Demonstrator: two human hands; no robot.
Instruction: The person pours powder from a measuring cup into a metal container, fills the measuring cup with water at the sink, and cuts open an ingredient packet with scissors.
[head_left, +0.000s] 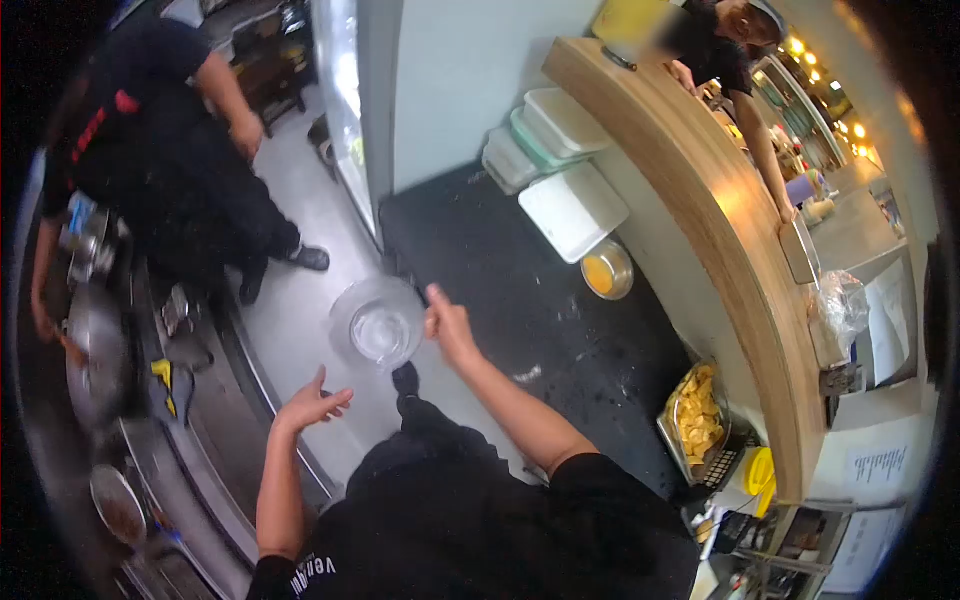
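Observation:
A clear round bowl [380, 325] is held out over the grey floor. My right hand [447, 322] grips its right rim, thumb pointing up and fingers wrapped at the edge. Below and left of the bowl, my left hand [312, 403] is apart from it, with its fingers spread and nothing in them.
At left a co-worker [150, 150] in black stands by a large pan [97, 355]. A dark counter [480, 300] at right bears white containers [573, 211], a metal bowl [607, 270] and a tray of yellow food [698, 415]. Another person leans over the wooden ledge [700, 190].

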